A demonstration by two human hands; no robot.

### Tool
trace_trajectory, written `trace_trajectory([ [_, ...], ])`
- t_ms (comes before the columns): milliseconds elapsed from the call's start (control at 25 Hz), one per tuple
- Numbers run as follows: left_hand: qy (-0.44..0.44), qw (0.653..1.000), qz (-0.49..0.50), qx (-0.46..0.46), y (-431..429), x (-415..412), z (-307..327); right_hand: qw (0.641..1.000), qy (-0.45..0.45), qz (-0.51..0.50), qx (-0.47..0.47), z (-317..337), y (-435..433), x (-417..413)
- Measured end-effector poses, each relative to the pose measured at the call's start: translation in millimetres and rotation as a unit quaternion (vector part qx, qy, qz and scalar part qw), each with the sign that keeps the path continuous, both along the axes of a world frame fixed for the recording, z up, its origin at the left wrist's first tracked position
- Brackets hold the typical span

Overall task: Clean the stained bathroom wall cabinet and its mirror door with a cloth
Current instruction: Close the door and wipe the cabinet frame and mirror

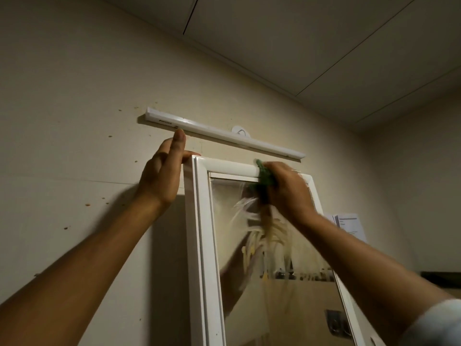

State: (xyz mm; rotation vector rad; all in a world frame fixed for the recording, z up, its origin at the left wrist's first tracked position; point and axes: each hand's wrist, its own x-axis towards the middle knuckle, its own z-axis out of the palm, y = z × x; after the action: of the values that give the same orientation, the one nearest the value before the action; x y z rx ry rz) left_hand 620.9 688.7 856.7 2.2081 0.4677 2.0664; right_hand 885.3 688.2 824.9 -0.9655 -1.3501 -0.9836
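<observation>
The green cloth [265, 174] is bunched up in the right hand [287, 188], fingers curled tight round it and pressing it on the top rail of the mirror door [274, 295]. Straight below that grip the glass is covered in yellowish smears [262, 236], so my worry is a loaded cloth would just drag the muck around instead of lifting it.

Across from the grip, at the cabinet [190, 245] top corner, the left hand [161, 176] is braced with fingers mostly straight, not wrapped on anything. If it slips, a hard push could swing the door, I reckon.

Its raised finger is touching the light bar [224, 136] just above, which could get knocked. The spotted wall [74, 146] sits beyond.
</observation>
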Motion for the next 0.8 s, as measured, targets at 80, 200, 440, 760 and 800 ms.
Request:
trace_trajectory([
  [80,0.025,0.998,0.046,0.015,-2,-1,3,0.992,0.104,-0.036,-0.063,4,-4,34],
  [200,0.052,0.991,0.121,0.040,-10,3,12,0.991,0.127,0.010,-0.031,20,-7,-11],
  [440,0.133,0.962,0.224,0.075,-19,25,24,0.995,-0.071,0.045,0.051,-15,7,-37],
  [760,0.198,0.929,0.309,0.051,-42,31,31,0.988,0.066,0.131,0.049,-21,4,-68],
  [800,0.212,0.918,0.331,0.054,-45,38,32,0.990,0.009,0.126,0.058,-26,3,-73],
])
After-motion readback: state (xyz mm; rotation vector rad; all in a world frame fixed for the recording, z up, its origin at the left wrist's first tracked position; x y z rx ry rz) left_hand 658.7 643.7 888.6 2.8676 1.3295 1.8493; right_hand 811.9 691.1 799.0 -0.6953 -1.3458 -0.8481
